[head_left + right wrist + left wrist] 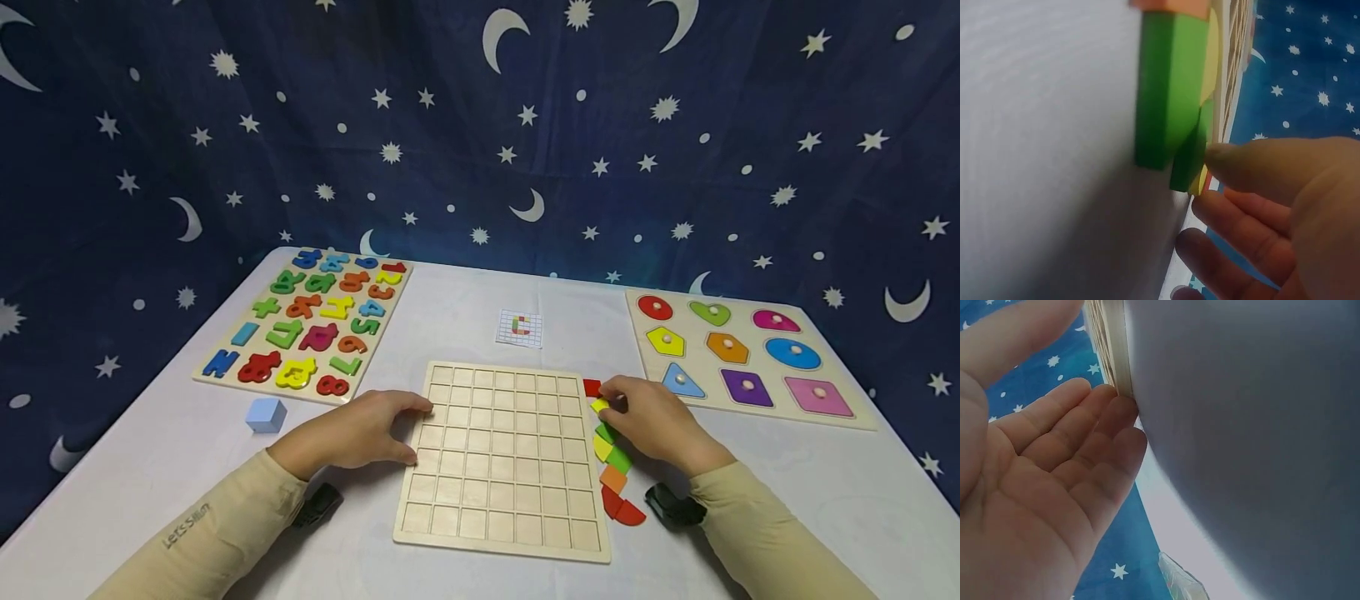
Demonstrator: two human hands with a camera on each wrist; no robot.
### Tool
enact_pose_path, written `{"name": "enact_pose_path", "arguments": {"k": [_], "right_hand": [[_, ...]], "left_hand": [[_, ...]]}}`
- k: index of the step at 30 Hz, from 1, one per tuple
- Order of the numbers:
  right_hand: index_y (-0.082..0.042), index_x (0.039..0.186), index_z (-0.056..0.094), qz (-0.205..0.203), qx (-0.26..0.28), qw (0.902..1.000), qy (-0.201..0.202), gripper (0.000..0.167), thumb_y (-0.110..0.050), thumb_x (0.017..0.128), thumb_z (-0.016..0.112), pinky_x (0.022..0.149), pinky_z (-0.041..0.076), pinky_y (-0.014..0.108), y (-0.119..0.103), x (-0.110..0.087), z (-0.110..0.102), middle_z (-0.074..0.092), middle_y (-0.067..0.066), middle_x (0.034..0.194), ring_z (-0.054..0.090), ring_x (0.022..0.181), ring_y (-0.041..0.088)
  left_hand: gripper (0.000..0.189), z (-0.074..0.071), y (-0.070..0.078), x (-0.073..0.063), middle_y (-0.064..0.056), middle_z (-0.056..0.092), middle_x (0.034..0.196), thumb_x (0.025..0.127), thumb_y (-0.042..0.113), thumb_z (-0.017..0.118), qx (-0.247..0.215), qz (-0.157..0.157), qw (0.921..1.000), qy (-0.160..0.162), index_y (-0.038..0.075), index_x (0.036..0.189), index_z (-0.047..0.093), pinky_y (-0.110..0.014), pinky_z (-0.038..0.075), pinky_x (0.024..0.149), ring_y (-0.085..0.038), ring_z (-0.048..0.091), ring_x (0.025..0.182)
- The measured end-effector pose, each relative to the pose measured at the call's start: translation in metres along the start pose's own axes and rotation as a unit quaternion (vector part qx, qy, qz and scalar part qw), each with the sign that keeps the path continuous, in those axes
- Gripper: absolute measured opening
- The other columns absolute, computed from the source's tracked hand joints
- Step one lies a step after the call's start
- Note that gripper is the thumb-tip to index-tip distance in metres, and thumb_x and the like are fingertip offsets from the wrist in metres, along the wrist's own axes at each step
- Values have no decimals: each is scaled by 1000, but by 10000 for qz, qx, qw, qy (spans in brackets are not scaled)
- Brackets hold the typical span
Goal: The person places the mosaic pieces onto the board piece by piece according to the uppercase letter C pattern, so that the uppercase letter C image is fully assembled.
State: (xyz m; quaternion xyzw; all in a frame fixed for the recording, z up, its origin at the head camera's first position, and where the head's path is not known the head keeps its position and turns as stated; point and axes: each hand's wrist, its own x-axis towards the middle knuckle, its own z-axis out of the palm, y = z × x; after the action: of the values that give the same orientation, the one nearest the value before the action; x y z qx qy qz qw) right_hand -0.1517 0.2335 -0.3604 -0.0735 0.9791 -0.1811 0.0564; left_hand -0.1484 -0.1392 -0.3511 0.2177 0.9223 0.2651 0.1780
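A wooden grid board [510,458] lies in the middle of the white table. My left hand [363,429] rests at its left edge, fingers loosely bent and thumb apart; in the left wrist view the fingertips [1124,412] touch the board's side. My right hand [656,421] is at the board's right side, with thumb and index finger around a yellow block [599,405]. Beside it are a red block [592,388], green blocks [618,460], another yellow block [602,448], an orange block [613,478] and red rounded blocks [630,512]. Fingers partly hide the yellow block.
A small card [519,328] with a coloured grid pattern lies behind the board. At the left is a number puzzle board [255,333] with a light blue cube [266,415] in front. A shape puzzle board [705,333] lies at the right. A starry cloth [450,125] hangs behind.
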Motion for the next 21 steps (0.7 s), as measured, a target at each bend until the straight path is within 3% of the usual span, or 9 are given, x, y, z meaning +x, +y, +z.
{"name": "enact_pose_path", "arguments": {"k": [12, 21], "right_hand": [[-4, 114, 68, 38, -38, 10000, -14, 27, -17, 90, 73, 89, 51, 52, 3, 3, 0, 67, 6, 97, 58, 89, 27], [-5, 111, 68, 38, -35, 10000, -37, 26, -18, 90, 74, 85, 51, 50, 3, 3, 0, 67, 5, 95, 58, 87, 26]], "left_hand": [[62, 2, 3, 1, -8, 62, 129, 74, 11, 90, 136, -22, 9998, 110, 4, 129, 62, -46, 40, 108, -26, 53, 125], [58, 4, 1, 2, -9, 62, 126, 75, 12, 89, 153, 182, 9995, 192, 3, 126, 63, -46, 41, 107, -27, 54, 123]]}}
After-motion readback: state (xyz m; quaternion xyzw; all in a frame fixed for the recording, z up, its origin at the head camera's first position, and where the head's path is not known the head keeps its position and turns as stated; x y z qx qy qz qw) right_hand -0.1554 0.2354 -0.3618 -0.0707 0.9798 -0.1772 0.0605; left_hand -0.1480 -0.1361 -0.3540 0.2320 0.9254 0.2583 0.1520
